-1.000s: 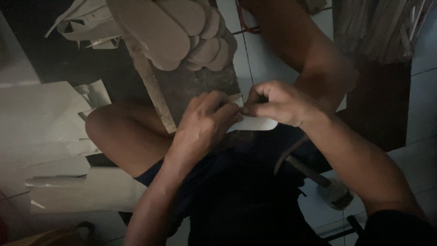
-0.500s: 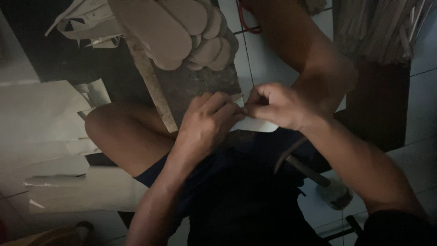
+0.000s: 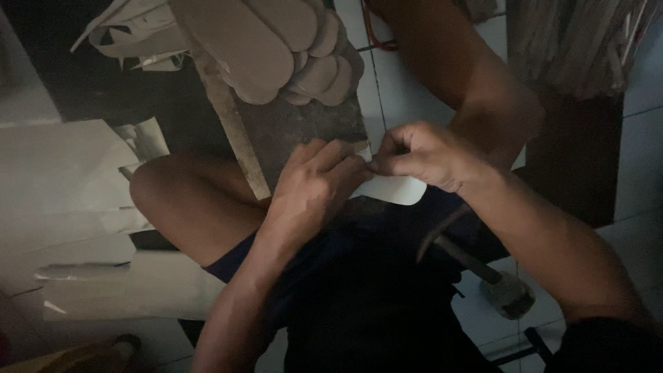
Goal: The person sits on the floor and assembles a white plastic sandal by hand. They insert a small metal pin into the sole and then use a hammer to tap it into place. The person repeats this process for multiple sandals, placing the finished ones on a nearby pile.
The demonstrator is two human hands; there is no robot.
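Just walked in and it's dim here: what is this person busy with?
A seated person pinches a pale flat insole-shaped piece between the left hand and right hand, over their lap. A stack of sole-shaped cutouts lies on a stone slab ahead, and a hammer rests on the tiled floor.

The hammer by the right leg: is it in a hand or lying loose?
Lying loose. The hammer rests on the tiled floor, while the left hand and right hand both pinch the pale insole piece.
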